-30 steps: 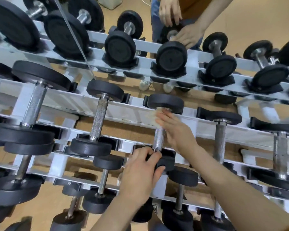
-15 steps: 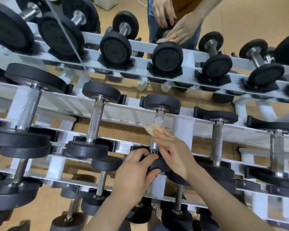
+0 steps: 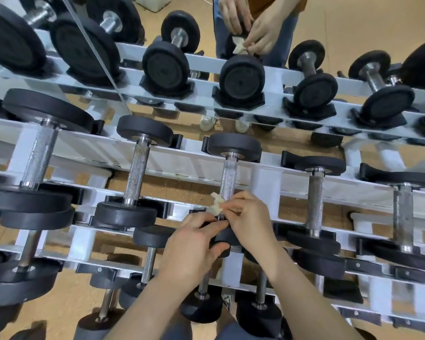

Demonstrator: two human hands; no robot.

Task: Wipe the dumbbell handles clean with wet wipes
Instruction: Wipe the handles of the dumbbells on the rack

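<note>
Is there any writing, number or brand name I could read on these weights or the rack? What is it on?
No text can be read.
End faces of the top-row dumbbells: faint raised marks, too blurred to read.
The white rack: no lettering visible.
The wet wipe: no print visible.

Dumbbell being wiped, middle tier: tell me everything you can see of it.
The dumbbell lies on the middle tier of the white rack, its knurled silvery metal handle pointing away from the camera. The far black round head sits in a black cradle; the left hand grips the near head, mostly hiding it. The right hand pinches a crumpled pale wet wipe against the handle's near end.
</note>
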